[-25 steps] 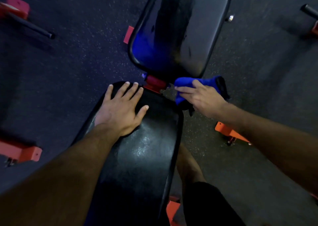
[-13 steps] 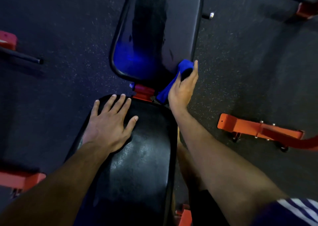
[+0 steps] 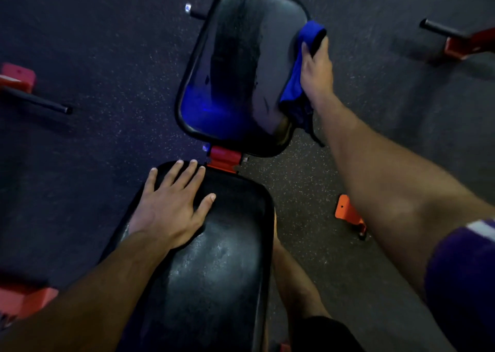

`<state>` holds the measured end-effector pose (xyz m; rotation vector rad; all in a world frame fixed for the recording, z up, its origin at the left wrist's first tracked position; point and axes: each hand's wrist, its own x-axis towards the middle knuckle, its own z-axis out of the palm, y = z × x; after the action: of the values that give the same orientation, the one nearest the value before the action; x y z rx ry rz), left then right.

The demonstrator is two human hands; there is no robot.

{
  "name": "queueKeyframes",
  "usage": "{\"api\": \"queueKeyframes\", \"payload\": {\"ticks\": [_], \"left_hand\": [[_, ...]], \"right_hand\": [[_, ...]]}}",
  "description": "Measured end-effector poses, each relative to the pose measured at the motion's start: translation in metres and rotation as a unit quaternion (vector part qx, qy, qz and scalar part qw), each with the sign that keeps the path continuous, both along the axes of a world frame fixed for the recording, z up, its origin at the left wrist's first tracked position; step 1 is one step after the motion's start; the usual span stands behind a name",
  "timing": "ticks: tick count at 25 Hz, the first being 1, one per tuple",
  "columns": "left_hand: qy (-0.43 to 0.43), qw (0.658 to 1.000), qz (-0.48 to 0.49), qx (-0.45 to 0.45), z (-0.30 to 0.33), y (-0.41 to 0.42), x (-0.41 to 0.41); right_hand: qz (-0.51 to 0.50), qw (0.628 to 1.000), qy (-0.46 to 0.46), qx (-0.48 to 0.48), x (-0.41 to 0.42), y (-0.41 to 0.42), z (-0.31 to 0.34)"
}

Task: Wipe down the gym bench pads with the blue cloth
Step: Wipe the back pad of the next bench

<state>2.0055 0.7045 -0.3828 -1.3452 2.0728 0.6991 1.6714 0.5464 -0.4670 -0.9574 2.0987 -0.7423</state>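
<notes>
Seen from the head camera, looking down: two black pads of a gym bench in line, the far pad (image 3: pixel 241 65) and the near pad (image 3: pixel 211 258), joined by a red bracket (image 3: pixel 224 158). Left hand (image 3: pixel 171 204) flat on the far left corner of the near pad, fingers straight and spread, grip holding nothing. Right hand (image 3: pixel 317 70) against the right edge of the far pad, fingers curled round the blue cloth (image 3: pixel 296 76), grip closed on it. Cloth pressed between that hand and the pad's side, bunched at the top by the fingertips, loose end hanging by the pad's near right corner. Bluish sheen on the far pad's near left part. Around: dark speckled floor (image 3: pixel 107 57); orange foot (image 3: pixel 348 213) right of the near pad, under the right forearm; red frame with a black bar (image 3: pixel 37 101) far left; another black bar (image 3: pixel 442 30) far right; red piece (image 3: pixel 25 299) at the lower left. Bare leg (image 3: pixel 294 279) just beside the near pad's right edge; purple sleeve (image 3: pixel 466 271) at the right edge.
</notes>
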Motion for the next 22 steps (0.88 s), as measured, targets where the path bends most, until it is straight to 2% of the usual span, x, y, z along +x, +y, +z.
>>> {"api": "queueKeyframes", "payload": {"ticks": [4, 7, 11, 14, 19, 22], "left_hand": [[-0.004, 1.0, 0.0, 0.007, 0.003, -0.003, -0.002], [0.0, 1.0, 0.0, 0.011, 0.005, -0.003, -0.002], [0.001, 1.0, -0.025, 0.011, -0.001, -0.005, -0.001], [0.006, 1.0, -0.028, 0.008, -0.003, -0.006, 0.003], [-0.006, 0.999, -0.036, 0.023, -0.005, -0.007, 0.004], [0.007, 0.999, -0.035, 0.022, -0.007, -0.005, 0.006]], "right_hand": [[0.01, 0.999, -0.051, -0.009, 0.035, 0.09, -0.007], [0.037, 0.999, -0.025, -0.002, 0.057, 0.131, 0.003], [-0.003, 0.999, 0.047, 0.002, 0.033, 0.038, 0.004], [-0.025, 0.999, 0.043, -0.002, 0.008, -0.033, 0.005], [0.05, 0.999, 0.011, -0.003, -0.021, -0.053, 0.004], [0.047, 0.999, -0.01, 0.002, -0.023, -0.053, 0.007]]}}
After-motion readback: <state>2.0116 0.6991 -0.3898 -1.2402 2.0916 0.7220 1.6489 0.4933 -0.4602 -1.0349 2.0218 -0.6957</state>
